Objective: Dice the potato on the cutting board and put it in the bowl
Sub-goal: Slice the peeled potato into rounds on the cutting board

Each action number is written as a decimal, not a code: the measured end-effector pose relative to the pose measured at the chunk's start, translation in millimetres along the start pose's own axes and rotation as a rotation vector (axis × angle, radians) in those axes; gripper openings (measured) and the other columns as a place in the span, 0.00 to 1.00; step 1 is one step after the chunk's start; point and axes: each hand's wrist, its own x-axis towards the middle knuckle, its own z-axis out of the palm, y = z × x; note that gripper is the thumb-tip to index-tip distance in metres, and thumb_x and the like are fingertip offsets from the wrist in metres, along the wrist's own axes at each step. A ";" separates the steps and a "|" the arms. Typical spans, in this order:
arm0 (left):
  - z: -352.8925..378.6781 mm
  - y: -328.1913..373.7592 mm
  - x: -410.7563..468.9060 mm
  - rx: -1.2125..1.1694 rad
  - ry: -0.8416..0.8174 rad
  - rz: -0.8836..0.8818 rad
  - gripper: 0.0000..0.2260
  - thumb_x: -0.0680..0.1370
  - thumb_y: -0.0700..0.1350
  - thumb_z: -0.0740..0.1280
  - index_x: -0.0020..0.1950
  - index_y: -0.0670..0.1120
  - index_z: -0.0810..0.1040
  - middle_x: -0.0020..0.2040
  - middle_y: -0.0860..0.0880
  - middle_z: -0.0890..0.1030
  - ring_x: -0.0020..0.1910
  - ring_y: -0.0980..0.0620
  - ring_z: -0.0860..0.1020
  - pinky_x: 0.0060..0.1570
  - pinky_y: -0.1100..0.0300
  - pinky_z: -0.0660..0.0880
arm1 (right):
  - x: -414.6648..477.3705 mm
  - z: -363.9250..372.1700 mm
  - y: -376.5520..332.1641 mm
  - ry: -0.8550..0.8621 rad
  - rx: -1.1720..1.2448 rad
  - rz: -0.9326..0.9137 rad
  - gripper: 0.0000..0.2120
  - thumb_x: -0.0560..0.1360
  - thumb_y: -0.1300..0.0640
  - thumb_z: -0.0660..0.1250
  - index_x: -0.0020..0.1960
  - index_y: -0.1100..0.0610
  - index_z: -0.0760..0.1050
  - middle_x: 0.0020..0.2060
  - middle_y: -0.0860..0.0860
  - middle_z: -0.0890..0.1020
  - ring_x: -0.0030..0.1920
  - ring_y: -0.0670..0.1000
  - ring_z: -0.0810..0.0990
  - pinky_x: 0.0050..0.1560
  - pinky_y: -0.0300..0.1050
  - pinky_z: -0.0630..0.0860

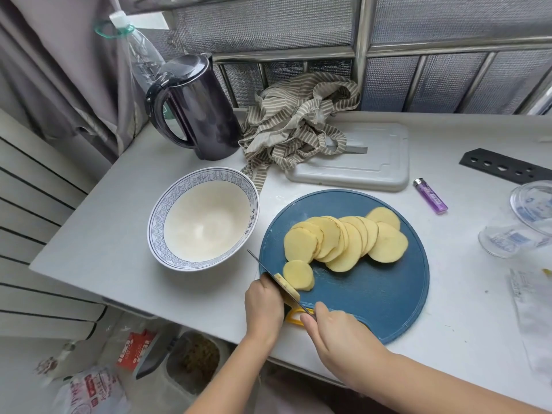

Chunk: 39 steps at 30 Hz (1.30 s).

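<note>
Left grip [264, 300] curled round potato stub [287, 289], 8 o'clock on cutting board [373, 294]; right grip [331, 327] clasps knife [270, 274], blade on stub. Slices [343, 240] fanned mid-board. Steady stub, slice straight down; dicing comes after.

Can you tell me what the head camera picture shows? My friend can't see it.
A person's left hand holds the last bit of potato while the right hand cuts it with a knife on a round blue cutting board. Round potato slices fan across the board, and an empty white bowl sits beside it.
</note>
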 end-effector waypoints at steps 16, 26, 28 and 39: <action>-1.7 10.7 -5.2 -0.002 0.025 -0.014 0.16 0.83 0.39 0.50 0.40 0.41 0.72 0.41 0.44 0.74 0.43 0.45 0.70 0.42 0.57 0.64 | 8.8 -1.6 -12.1 0.007 0.075 0.015 0.16 0.83 0.43 0.44 0.47 0.54 0.60 0.37 0.50 0.68 0.40 0.56 0.68 0.37 0.50 0.62; 2.4 10.4 -7.8 -0.152 0.029 -0.065 0.17 0.83 0.40 0.51 0.38 0.44 0.72 0.41 0.44 0.76 0.42 0.46 0.73 0.42 0.56 0.66 | 14.2 -1.3 -8.8 0.017 0.081 0.027 0.16 0.83 0.44 0.44 0.47 0.54 0.60 0.34 0.48 0.64 0.40 0.56 0.68 0.40 0.49 0.64; 2.2 11.6 -9.2 -0.131 0.009 -0.060 0.17 0.82 0.39 0.51 0.35 0.43 0.70 0.37 0.45 0.75 0.39 0.46 0.72 0.40 0.55 0.65 | 20.8 0.3 -8.7 0.016 0.091 0.030 0.16 0.83 0.44 0.45 0.46 0.54 0.60 0.34 0.48 0.65 0.40 0.56 0.68 0.40 0.49 0.64; -0.4 7.2 -7.5 -0.163 -0.139 -0.033 0.21 0.83 0.43 0.51 0.32 0.41 0.70 0.30 0.42 0.77 0.30 0.51 0.77 0.33 0.60 0.75 | 37.5 -2.7 5.8 -0.046 0.192 0.021 0.18 0.83 0.43 0.45 0.45 0.55 0.62 0.39 0.52 0.71 0.41 0.55 0.69 0.42 0.48 0.64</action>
